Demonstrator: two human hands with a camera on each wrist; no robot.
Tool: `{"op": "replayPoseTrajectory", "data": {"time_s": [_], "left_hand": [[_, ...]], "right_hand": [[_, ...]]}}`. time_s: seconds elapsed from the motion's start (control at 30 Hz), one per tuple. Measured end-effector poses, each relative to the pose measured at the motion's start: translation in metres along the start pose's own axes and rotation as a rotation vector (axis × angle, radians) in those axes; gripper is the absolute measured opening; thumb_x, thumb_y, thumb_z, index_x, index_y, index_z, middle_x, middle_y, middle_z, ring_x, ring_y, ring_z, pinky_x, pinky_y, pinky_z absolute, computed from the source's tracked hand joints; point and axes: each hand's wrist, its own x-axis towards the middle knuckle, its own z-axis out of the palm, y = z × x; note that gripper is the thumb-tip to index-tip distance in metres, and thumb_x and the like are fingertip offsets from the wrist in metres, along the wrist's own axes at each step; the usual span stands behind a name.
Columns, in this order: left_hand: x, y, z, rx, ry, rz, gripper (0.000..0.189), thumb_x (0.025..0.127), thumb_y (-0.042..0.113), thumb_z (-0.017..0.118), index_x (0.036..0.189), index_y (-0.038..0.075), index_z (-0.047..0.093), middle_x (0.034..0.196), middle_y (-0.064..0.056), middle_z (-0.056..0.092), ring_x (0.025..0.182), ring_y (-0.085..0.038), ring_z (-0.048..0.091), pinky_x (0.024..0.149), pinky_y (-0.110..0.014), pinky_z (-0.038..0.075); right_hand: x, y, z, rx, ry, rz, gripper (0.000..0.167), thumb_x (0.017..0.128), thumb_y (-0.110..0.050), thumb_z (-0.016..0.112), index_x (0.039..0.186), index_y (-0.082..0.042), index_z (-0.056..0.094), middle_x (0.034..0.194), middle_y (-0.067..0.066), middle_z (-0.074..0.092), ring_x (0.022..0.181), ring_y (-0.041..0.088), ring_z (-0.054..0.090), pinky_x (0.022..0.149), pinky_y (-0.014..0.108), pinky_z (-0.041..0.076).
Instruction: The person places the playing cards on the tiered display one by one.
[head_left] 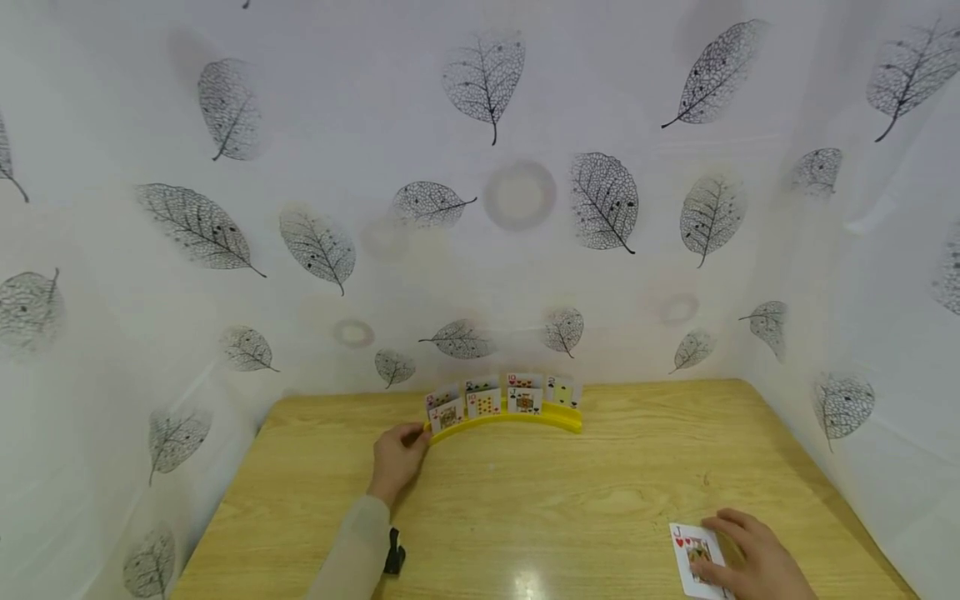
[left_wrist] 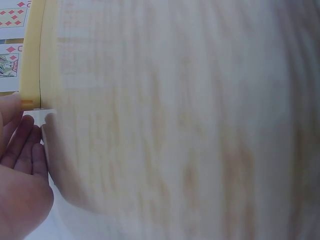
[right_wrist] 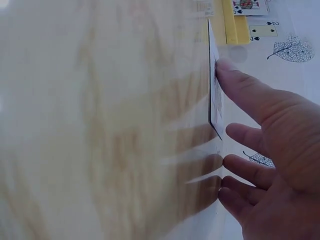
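Note:
The left hand (head_left: 397, 458) grips the left end of a curved yellow card holder (head_left: 558, 417), its thumb (left_wrist: 9, 109) against that end in the left wrist view. Playing cards stand in the holder in two overlapping rows, with a jack of diamonds (head_left: 447, 414), a ten of diamonds (head_left: 483, 403) and a black jack (head_left: 525, 401) in front. At the lower right, the right hand (head_left: 757, 558) touches a jack of hearts (head_left: 681, 560) low at the tabletop. Its thumb presses the card's face, while the other fingers are spread beside it, touching or near the table.
The wooden table (head_left: 570, 508) meets a white leaf-print curtain (head_left: 517, 275) at the back and sides. A ten of hearts (head_left: 525, 381) and a two of spades (head_left: 561, 390) stand in the holder's rear row. A black object (head_left: 394, 552) shows beside the left forearm.

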Motion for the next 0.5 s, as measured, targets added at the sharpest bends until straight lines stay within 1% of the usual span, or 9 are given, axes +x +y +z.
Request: {"op": "replayPoseTrajectory", "data": {"time_s": [0.1,0.17,0.37,0.5], "left_hand": [[0.0003,-0.0009,0.0001,0.010,-0.003,-0.002,0.023,0.098,0.012,0.074,0.115,-0.004,0.076,0.122,-0.024,0.075,0.121,-0.044,0.068,0.110,-0.059,0.052],[0.0002,-0.0010,0.0001,0.013,-0.004,-0.003,0.024,0.098,0.012,0.074,0.115,-0.004,0.076,0.123,-0.024,0.075,0.121,-0.044,0.067,0.111,-0.059,0.051],[-0.0001,-0.0001,-0.0008,0.014,0.004,0.013,0.023,0.098,0.012,0.075,0.114,-0.004,0.077,0.122,-0.024,0.075,0.120,-0.044,0.068,0.109,-0.059,0.052],[0.0003,-0.0007,-0.0008,0.012,0.005,0.014,0.024,0.098,0.012,0.074,0.115,-0.004,0.077,0.122,-0.024,0.075,0.120,-0.045,0.068,0.109,-0.059,0.052]], "right_hand": [[-0.0001,0.0003,0.0009,-0.011,-0.005,0.011,0.065,0.091,-0.048,0.079,0.135,-0.001,0.067,0.143,0.035,0.056,0.127,0.060,0.053,0.092,0.067,0.055],[-0.0006,-0.0002,0.0015,-0.024,0.005,0.004,0.066,0.091,-0.048,0.079,0.135,0.000,0.068,0.142,0.035,0.056,0.127,0.060,0.053,0.092,0.069,0.055],[-0.0022,-0.0025,0.0050,-0.065,0.099,-0.047,0.063,0.085,-0.045,0.086,0.128,-0.001,0.072,0.136,0.033,0.061,0.122,0.059,0.056,0.090,0.070,0.054],[-0.0015,-0.0020,0.0060,-0.070,0.113,-0.051,0.064,0.084,-0.045,0.087,0.128,-0.001,0.073,0.135,0.032,0.062,0.122,0.059,0.057,0.089,0.070,0.055]]}}
